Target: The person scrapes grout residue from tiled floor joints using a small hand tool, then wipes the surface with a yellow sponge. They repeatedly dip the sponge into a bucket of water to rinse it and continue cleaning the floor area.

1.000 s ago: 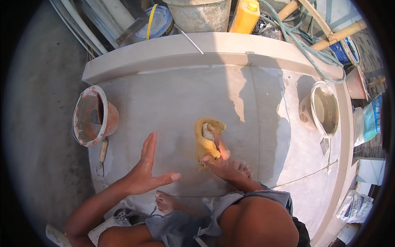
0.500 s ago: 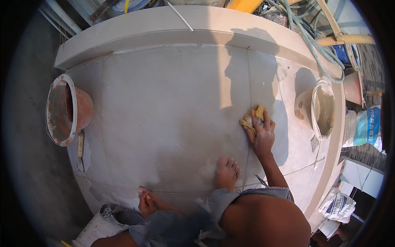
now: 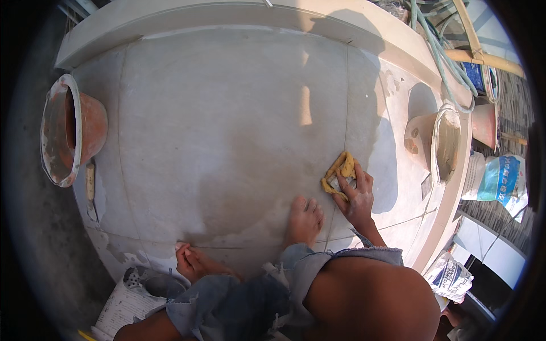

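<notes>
In my right hand (image 3: 357,199) is a worn yellow sponge (image 3: 340,170) with a greyish patch on it. My fingers are closed over the sponge, which rests against the pale tiled floor (image 3: 182,125) on a joint line, just ahead of my bare right foot (image 3: 305,221). I do not see my left hand; what shows at the lower left looks like my left foot (image 3: 196,262), partly covered by torn denim. Damp, darker patches spread over the tile ahead of my feet.
Left stands a tilted reddish bucket (image 3: 94,128), with a wooden-handled tool (image 3: 90,182) beside it. A second bucket (image 3: 418,139) holding murky liquid is at the right. A raised ledge (image 3: 227,17) borders the far side. Hoses (image 3: 435,40) and bags (image 3: 495,179) lie beyond the right edge.
My right hand has drawn the sponge nearer to my right foot along the tile. The whole view has shifted, so the buckets and ledge sit higher and more to the left.
</notes>
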A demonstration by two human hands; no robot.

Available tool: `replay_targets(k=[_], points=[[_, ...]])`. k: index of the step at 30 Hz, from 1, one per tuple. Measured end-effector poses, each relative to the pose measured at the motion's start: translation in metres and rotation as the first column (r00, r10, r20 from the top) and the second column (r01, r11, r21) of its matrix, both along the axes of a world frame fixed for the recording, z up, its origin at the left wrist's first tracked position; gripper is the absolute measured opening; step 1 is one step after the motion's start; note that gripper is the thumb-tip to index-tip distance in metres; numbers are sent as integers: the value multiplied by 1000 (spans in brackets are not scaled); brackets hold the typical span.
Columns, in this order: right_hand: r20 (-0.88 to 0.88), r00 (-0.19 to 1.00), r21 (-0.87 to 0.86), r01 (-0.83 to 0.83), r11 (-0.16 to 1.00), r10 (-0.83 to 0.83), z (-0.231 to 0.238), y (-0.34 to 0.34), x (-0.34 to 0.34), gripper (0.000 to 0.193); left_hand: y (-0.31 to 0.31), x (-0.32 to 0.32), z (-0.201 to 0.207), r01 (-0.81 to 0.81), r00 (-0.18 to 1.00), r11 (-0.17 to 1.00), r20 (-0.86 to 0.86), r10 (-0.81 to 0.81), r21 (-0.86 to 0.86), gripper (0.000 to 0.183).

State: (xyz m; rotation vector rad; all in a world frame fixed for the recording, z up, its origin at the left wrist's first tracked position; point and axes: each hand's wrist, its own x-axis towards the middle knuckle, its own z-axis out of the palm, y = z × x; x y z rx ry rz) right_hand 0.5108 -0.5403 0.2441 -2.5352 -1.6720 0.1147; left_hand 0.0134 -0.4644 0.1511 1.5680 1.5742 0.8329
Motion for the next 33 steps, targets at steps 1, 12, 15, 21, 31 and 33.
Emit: replay_targets(k=[1, 12, 15, 21, 31, 33], points=[[-50, 999, -11, 4, 1000, -5, 1, -45, -18, 67, 0, 2, 1, 1, 1000, 1000, 0, -1, 0, 28], [170, 891, 319, 355, 879, -421, -18, 169, 171, 53, 30, 7, 15, 85, 995, 993, -49, -89, -81, 27], [138, 948, 295, 236, 926, -285, -20, 186, 142, 54, 57, 17, 11, 119, 992, 992, -38, -121, -51, 23], [-212, 861, 122, -446, 887, 462, -31, 100, -121, 50, 85, 63, 4, 68, 998, 994, 4, -69, 87, 24], [161, 974, 298, 107, 949, -160, -17, 189, 72, 50, 91, 32, 48, -216, 972, 976, 94, 217, -21, 26], [189, 944, 310, 205, 928, -272, -22, 219, 61, 52, 91, 40, 65, -312, 936, 947, 148, 320, -75, 25]])
